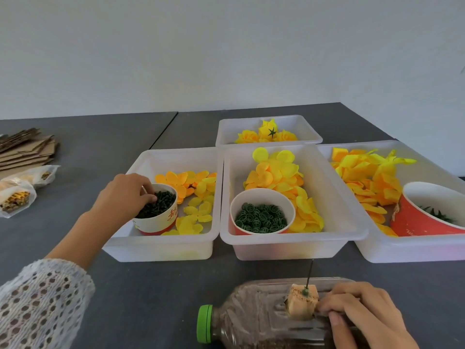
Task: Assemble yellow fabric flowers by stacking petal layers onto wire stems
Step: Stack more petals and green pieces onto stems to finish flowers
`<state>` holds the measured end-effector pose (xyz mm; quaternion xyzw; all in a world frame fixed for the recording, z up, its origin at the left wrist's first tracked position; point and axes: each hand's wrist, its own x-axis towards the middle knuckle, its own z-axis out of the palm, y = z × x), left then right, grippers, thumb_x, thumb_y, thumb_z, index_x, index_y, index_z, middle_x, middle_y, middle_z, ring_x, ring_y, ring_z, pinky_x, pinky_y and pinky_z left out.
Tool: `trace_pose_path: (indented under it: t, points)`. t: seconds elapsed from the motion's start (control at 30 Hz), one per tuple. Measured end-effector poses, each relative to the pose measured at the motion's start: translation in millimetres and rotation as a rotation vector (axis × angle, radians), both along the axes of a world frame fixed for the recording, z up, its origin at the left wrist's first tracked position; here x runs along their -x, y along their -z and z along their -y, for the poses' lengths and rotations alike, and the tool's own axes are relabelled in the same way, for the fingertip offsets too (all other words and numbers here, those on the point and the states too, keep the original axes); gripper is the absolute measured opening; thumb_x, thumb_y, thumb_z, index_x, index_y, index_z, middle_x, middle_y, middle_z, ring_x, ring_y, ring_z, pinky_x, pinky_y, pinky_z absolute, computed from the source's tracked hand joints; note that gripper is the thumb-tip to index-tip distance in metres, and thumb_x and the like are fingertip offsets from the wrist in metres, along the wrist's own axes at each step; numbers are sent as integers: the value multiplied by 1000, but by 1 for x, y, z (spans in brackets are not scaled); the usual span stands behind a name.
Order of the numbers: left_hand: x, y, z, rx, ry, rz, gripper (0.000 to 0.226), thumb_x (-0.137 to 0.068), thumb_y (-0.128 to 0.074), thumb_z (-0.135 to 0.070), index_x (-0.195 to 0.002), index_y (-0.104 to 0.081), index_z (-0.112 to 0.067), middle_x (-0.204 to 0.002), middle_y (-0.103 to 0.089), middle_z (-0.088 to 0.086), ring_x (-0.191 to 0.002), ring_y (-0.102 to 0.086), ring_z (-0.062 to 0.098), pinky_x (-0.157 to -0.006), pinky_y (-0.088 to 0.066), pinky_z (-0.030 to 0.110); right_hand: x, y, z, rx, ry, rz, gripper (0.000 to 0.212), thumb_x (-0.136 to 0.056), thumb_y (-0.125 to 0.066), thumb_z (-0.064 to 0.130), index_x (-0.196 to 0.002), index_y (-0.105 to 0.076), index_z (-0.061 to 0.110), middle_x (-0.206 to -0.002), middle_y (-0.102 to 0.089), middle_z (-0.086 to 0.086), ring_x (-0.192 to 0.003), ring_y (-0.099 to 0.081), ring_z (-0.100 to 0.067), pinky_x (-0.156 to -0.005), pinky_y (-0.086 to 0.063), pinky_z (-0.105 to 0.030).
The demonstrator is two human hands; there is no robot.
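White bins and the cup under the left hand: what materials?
White bins: likely plastic, translucent and matte; petals show faintly through the walls. Cup under the left hand: seemingly paper, printed red and white with a thin rolled rim.

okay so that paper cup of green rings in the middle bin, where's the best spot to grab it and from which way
Grip the cup of green rings by its round rim, from straight above, fingers outside the wall. It stands upright in the middle bin with its mouth open; yellow petals crowd its right and back, and the bin's wall probably blocks a low side approach.
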<state>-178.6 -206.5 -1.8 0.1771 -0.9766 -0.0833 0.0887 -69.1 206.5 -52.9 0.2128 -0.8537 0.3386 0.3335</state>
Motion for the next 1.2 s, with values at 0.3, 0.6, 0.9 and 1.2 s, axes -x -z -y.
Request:
trace_pose_path:
  t: [0.3, 0.6, 0.9, 1.2]
  points:
    - [-28, -17, -34, -223, 14, -484, 10, -94, -61, -31, -85, -66, -30, -77, -65, -10, -69, -58, 5, -58, -42, 27, -2, 1, -3, -47, 7, 49, 26, -75, -46, 29, -61, -68, 29, -76, -59, 11, -79, -46, -3, -77, -34, -7]
    - [-110, -54, -191, -1057, 539, -713, 6, -77, -68, -25, -79, -69, -20, -71, -69, -1, -61, -59, 5, -52, -47, 16, -5, -2, 0, -50, 47, 50, 26, -74, -46, 29, -60, -68, 30, -74, -59, 12, -78, -47, -6, -76, -35, -11]
    - [-133, -33, -242, -1147, 715, -546, 4, -79, -71, -31, -80, -74, -29, -80, -72, -7, -72, -66, 6, -53, -54, 27, -7, -2, 0, -57, 47, 63, 25, -74, -48, 31, -61, -69, 28, -75, -58, 13, -78, -48, -7, -76, -35, -9]
    - [-130, -44, -246, -795, 753, -655, 5, -84, -66, -32, -85, -70, -29, -82, -70, -17, -72, -67, 5, -55, -52, 19, -9, -3, -1, -42, 37, 74, 25, -75, -47, 29, -62, -69, 27, -76, -58, 12, -80, -45, -2, -68, -38, -21]
